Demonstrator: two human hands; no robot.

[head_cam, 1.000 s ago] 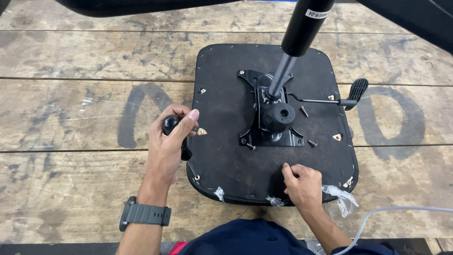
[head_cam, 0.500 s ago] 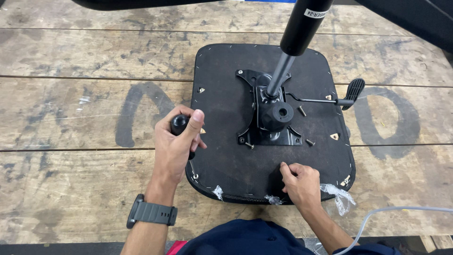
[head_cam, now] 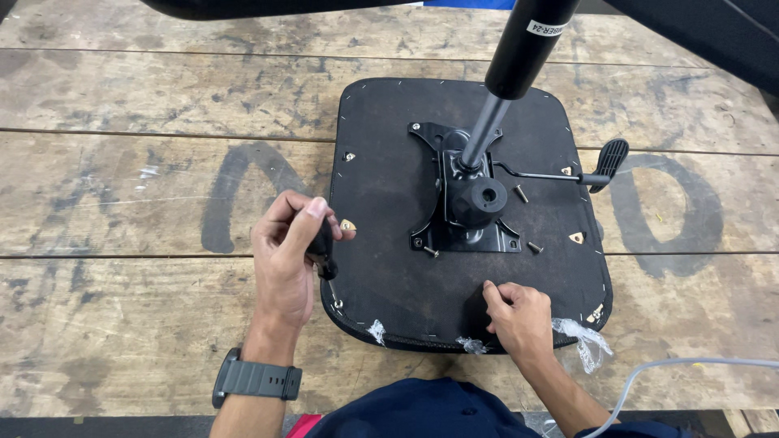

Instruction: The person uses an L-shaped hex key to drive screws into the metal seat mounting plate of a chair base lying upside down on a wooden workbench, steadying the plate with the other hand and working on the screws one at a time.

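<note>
My left hand (head_cam: 284,259) is clenched round a black knob (head_cam: 323,247) at the left edge of the seat (head_cam: 389,203). My right hand (head_cam: 519,318) presses fingertips on the seat's near edge, holding nothing. Beyond both: bracket (head_cam: 466,199), gas post (head_cam: 507,89), loose screws (head_cam: 521,193), lever (head_cam: 608,158).

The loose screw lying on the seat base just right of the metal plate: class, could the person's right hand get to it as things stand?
Probably yes. The right hand rests on the seat base just below the loose screw, with only bare black surface between them. The gas cylinder rises farther back, out of that path.
</note>
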